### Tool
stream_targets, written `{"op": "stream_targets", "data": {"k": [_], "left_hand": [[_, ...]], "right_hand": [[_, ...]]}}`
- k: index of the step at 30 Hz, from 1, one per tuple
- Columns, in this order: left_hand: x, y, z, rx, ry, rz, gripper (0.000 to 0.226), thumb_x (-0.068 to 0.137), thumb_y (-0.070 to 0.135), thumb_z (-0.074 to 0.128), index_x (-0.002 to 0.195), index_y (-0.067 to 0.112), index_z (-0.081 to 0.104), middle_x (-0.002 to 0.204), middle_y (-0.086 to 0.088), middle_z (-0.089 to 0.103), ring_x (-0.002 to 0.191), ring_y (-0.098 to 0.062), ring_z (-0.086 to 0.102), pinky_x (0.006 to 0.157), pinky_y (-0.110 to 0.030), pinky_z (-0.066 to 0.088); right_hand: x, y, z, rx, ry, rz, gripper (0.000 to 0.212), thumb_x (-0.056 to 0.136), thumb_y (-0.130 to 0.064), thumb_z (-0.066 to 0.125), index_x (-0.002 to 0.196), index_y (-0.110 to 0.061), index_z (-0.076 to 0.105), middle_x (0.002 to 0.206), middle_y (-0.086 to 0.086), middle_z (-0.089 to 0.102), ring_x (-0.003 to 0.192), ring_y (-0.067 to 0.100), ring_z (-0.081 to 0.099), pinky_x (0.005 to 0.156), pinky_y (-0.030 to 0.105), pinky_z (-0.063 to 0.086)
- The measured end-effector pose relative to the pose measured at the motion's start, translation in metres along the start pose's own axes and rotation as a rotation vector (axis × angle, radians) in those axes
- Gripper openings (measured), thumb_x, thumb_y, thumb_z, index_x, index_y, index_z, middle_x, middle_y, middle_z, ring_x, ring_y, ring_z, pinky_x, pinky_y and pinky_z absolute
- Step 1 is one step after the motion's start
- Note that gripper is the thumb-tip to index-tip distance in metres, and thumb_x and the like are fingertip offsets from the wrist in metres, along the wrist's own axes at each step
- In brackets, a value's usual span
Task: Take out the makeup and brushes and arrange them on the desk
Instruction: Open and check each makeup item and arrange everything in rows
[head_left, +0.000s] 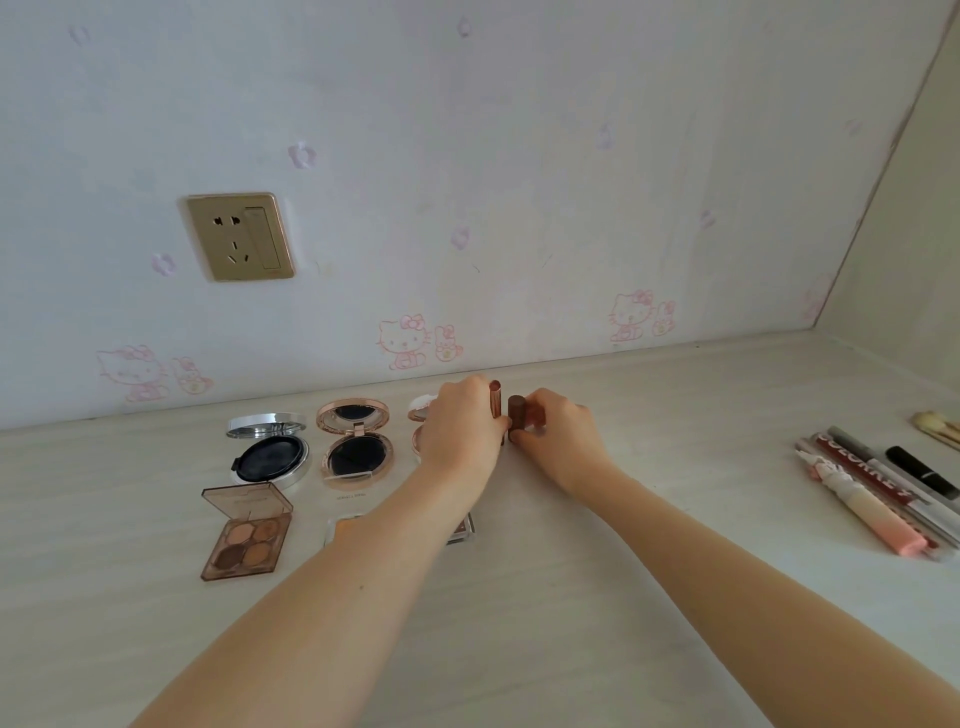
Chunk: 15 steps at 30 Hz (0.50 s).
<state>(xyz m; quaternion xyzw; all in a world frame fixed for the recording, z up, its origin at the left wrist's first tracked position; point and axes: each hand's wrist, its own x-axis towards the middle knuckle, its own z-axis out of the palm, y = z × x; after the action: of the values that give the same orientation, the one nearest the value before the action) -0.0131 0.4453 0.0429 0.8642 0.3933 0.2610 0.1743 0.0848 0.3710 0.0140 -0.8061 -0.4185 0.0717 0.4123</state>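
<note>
1. Near the desk's (675, 597) back edge, left hand (460, 426): fingers curled round a slim rose-gold tube (495, 397), held upright.
2. Right hand (558, 436): thumb and fingers pinching a brown lipstick (516, 413), upright, just beside the rose-gold tube; whether either base touches the desk cannot be told.
3. Behind the left hand: pale round compact (420, 410), mostly hidden, possibly open.
4. Left of that, in a row: rose-gold compact (356, 441), open; silver cushion compact (270, 452), open.
5. Nearer row: eyeshadow palette (247, 535), lid raised, four brown pans; small clear case (462, 530), largely under the left forearm.
6. Far right, well apart: lip tubes (872, 499) lying side by side; black tube (922, 470); brush (935, 423) at the frame edge.
7. Wall behind: gold socket (240, 236).
</note>
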Motion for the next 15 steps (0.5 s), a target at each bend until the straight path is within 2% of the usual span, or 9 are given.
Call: {"op": "stream_targets", "data": {"k": [4, 9, 15], "left_hand": [[0.000, 0.002, 0.001, 0.002, 0.011, -0.020, 0.019, 0.078, 0.016, 0.068, 0.078, 0.015, 0.049, 0.082, -0.008, 0.058, 0.079, -0.029, 0.055, 0.060, -0.035, 0.045], [0.001, 0.004, -0.004, -0.004, -0.011, -0.036, 0.016, 0.077, 0.017, 0.069, 0.078, 0.012, 0.053, 0.083, -0.009, 0.061, 0.079, -0.028, 0.056, 0.058, -0.030, 0.036], [-0.005, 0.010, -0.014, -0.015, -0.035, -0.070, 0.028, 0.076, 0.021, 0.075, 0.070, 0.012, 0.049, 0.081, -0.009, 0.058, 0.074, -0.027, 0.052, 0.058, -0.030, 0.038]], "right_hand": [[0.002, -0.001, 0.001, 0.003, -0.005, -0.008, 0.019, 0.081, -0.014, 0.062, 0.100, -0.015, 0.061, 0.096, -0.001, 0.068, 0.085, 0.014, 0.057, 0.071, 0.025, 0.043], [0.002, -0.001, -0.001, -0.027, -0.014, -0.008, 0.020, 0.081, -0.017, 0.063, 0.100, -0.013, 0.061, 0.096, 0.001, 0.069, 0.095, 0.021, 0.061, 0.081, 0.034, 0.050], [-0.002, 0.003, -0.011, -0.023, -0.038, 0.019, 0.031, 0.082, -0.022, 0.066, 0.112, -0.015, 0.060, 0.106, -0.001, 0.068, 0.101, 0.017, 0.060, 0.085, 0.029, 0.048]]}}
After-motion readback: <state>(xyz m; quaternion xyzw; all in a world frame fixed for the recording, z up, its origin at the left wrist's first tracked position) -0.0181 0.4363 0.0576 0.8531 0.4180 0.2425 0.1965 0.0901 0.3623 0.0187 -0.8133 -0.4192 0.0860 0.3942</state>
